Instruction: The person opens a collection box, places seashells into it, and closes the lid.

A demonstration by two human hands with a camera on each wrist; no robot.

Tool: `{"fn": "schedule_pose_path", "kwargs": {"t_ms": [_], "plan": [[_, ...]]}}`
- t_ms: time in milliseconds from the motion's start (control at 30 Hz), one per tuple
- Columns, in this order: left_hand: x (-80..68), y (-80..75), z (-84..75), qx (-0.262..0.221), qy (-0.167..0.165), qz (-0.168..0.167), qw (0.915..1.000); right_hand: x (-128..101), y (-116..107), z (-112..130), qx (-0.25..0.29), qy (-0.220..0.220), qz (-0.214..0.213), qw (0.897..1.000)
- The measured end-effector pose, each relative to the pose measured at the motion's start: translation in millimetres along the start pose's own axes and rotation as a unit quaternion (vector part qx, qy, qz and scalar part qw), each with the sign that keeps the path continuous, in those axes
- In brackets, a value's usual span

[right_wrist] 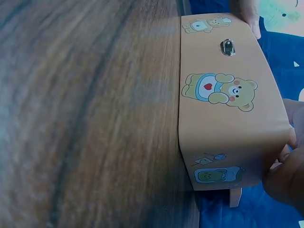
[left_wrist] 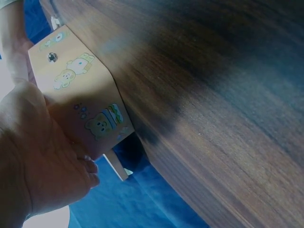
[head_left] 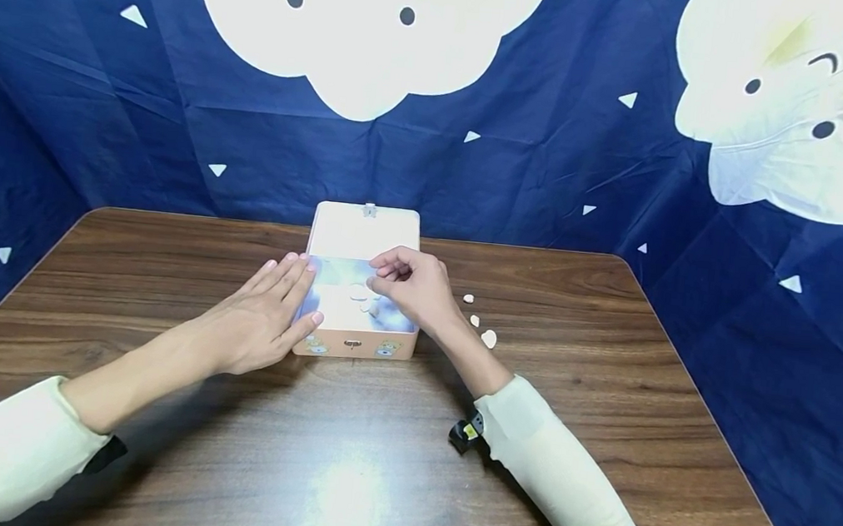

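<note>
Head view: open box (head_left: 376, 353), pale pieces (head_left: 359, 293) on its blue-white panel (head_left: 397, 321)

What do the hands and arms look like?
The left hand and right hand are bare. The left sleeve and right sleeve are pale, with a black piece at the left cuff and a black device with yellow marking at the right.

The box (head_left: 369, 349) sits on the table (head_left: 240, 448) (lid (head_left: 363, 237) at its back), with 3 pieces (head_left: 488, 338) to its right.
</note>
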State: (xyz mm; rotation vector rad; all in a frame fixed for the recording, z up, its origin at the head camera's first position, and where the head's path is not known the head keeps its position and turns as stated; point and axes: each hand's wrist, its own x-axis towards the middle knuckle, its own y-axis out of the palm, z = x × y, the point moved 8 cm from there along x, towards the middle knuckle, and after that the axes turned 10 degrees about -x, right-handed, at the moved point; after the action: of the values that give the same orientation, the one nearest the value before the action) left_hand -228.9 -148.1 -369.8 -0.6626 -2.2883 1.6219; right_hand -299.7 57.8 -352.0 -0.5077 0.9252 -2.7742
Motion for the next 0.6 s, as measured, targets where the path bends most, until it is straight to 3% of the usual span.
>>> {"fn": "schedule_pose_path", "kwargs": {"t_ms": [600], "plan": [[0.4,0.0,0.1,-0.004,0.002,0.002,1.0000,-9,-13,-5,0.020,-0.001,-0.030,0.999]]}}
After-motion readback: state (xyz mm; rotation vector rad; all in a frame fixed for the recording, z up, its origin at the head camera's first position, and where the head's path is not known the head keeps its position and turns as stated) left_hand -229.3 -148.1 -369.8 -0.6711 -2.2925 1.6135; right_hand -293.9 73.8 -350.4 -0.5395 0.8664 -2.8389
